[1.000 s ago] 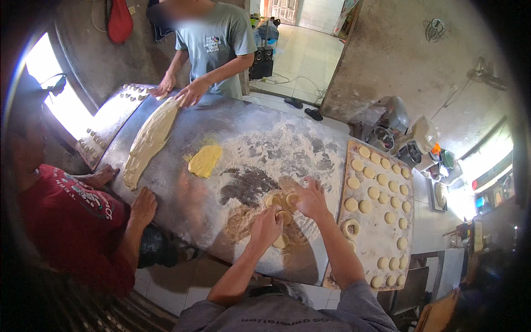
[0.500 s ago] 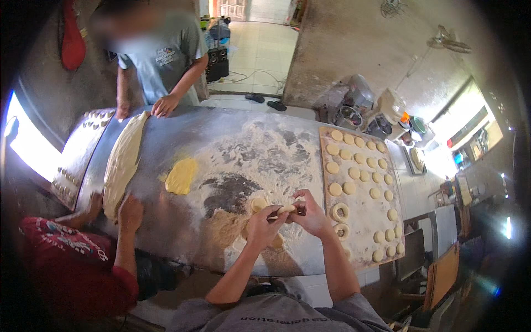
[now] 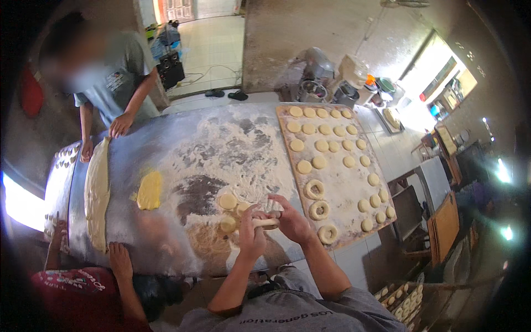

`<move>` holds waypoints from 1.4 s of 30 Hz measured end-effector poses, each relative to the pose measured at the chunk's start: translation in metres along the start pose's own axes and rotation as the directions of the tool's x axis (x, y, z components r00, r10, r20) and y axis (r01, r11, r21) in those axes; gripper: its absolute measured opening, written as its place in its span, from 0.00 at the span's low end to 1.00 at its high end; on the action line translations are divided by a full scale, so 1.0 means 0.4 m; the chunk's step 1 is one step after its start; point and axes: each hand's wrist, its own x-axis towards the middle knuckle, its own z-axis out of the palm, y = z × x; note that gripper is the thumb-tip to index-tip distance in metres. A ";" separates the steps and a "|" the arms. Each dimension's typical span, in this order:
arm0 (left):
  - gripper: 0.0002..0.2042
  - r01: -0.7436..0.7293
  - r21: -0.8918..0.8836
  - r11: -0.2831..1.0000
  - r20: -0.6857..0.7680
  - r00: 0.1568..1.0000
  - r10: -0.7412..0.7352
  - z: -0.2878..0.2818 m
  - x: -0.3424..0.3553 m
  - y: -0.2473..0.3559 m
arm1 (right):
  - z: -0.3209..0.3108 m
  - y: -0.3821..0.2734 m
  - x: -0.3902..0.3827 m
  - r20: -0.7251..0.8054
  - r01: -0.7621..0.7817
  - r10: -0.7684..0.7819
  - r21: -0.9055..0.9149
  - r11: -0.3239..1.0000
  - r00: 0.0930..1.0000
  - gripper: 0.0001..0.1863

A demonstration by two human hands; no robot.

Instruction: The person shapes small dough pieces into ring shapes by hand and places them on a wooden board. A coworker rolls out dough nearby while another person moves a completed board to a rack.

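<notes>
- Head view: left hand [image 3: 250, 229] and right hand [image 3: 295, 222], down among the discs [image 3: 227, 201] a second ago, now hold one dough piece [image 3: 266, 222] between them, lifted off the table [image 3: 138, 128].
- Fingers grip its two sides; I cannot tell whether it has a hole.
- Three rings [image 3: 315, 197] lie on the board [image 3: 347, 189].

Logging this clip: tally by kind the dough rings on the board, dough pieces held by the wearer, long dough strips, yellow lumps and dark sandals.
Dough rings on the board: 3
Held dough piece: 1
Long dough strip: 1
Yellow lump: 1
Dark sandals: 2
Total: 8
</notes>
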 end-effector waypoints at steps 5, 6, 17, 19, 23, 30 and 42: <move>0.17 -0.216 -0.671 0.709 -0.376 0.924 -0.075 0.127 -0.025 0.056 | -0.012 -0.032 -0.045 -0.293 -0.031 -0.155 -0.542 0.840 0.944 0.34; 0.14 -0.160 -0.628 0.761 -0.377 0.918 -0.119 0.128 -0.022 0.046 | -0.010 -0.044 -0.050 -0.184 -0.031 -0.173 -0.767 0.641 0.968 0.32; 0.12 -0.160 0.515 0.842 -0.012 0.981 0.193 0.329 0.004 0.146 | -0.057 -0.213 -0.208 -0.265 -0.018 -0.065 -0.298 0.954 0.962 0.34; 0.12 -0.080 0.471 0.879 0.049 0.997 0.065 0.377 -0.010 0.180 | -0.073 -0.237 -0.256 -0.243 0.001 -0.163 -0.555 0.832 0.956 0.35; 0.11 -0.168 0.419 0.892 -0.057 0.976 0.211 0.481 -0.016 0.131 | -0.135 -0.266 -0.331 -0.131 0.170 -0.198 -0.199 0.965 0.972 0.38; 0.09 -0.230 0.434 0.871 -0.019 0.964 0.264 0.594 -0.035 0.114 | -0.287 -0.272 -0.422 -0.201 0.121 -0.207 -0.371 0.921 0.958 0.35; 0.11 -0.025 0.394 0.919 0.060 0.998 0.002 0.703 -0.054 0.121 | -0.308 -0.311 -0.470 -0.264 0.113 -0.303 -0.555 0.824 0.916 0.27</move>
